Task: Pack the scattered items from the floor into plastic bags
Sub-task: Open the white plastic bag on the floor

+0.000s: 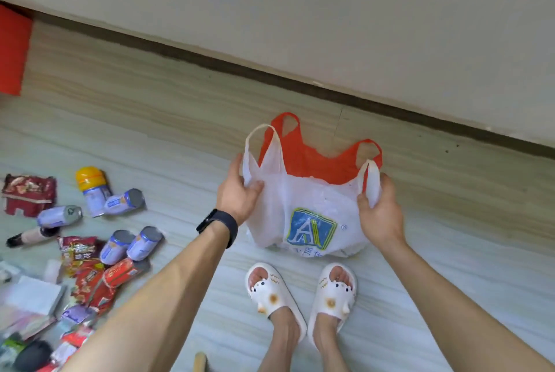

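Both your arms reach forward and down, forearms bare. Your left hand (237, 194) (the one with the dark wristband (217, 227)) pinches the left edge of the white bag (300, 209) just under its handle, thumb on the near side, fingers (238, 167) behind the plastic. Your right hand (380, 212) has its fingers curled round the bag's right handle, gripping it.

There are two bags. The white one, printed with a blue and green logo, hangs between your hands just ahead of your two white slippers (271, 290). The red bag (312, 161) sits right behind it, both its handles showing above. Whether your right hand also catches the red one, you cannot tell from here.

The things to pack lie well off to your left on the floor (180, 137):
- four purple cans (124, 201) on their sides
- one yellow-capped bottle (90, 188)
- one red can (121, 272)
- one dark red packet (28, 194)
- a heap of red snack wrappers (79, 251), too jumbled to count

The floor is pale wood-grain board. A dark skirting strip (270, 74) runs along the foot of a plain light wall (330, 11), and a red block (12, 50) stands at the far left edge.
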Demonstrator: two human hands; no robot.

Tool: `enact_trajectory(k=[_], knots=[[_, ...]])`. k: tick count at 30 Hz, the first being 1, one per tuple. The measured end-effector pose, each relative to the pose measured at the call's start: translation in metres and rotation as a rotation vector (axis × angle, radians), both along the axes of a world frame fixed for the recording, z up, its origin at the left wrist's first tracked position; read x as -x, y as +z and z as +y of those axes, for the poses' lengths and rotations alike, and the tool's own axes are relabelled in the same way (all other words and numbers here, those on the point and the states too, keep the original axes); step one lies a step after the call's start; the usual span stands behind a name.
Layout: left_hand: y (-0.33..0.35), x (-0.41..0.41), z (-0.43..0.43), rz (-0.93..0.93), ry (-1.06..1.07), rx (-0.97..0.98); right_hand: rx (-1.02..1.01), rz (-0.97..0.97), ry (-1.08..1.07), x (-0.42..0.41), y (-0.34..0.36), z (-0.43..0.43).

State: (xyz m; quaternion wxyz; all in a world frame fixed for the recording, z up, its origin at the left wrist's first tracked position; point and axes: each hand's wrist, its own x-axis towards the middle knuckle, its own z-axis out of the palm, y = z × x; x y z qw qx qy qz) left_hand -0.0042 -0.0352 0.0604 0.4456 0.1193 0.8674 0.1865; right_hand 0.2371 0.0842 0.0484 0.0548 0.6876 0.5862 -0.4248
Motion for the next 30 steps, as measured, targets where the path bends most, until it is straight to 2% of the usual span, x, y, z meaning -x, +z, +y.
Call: enact_trajectory(k=[9,14,16,22,27,30], knots=[[0.258,0.023,-0.092,0.061,0.358,-0.111,-0.035,0.236,0.382,0.078,0.265,-0.054],[0.370,0.049,-0.150,0.170,0.495,-0.202,-0.070,0.349,0.455,0.122,0.375,-0.090],[0.394,0.065,-0.178,0.177,0.500,-0.211,-0.077,0.378,0.432,0.137,0.403,-0.107],[0.419,0.126,-0.249,0.239,0.487,-0.160,-0.122,0.397,0.303,0.184,0.430,-0.169],[0.372,0.190,-0.292,-0.093,0.562,-0.314,-0.179,0.345,0.202,0.228,0.398,-0.237],[0.347,0.226,-0.312,-0.342,0.772,-0.381,-0.161,0.297,0.213,0.260,0.366,-0.274]])
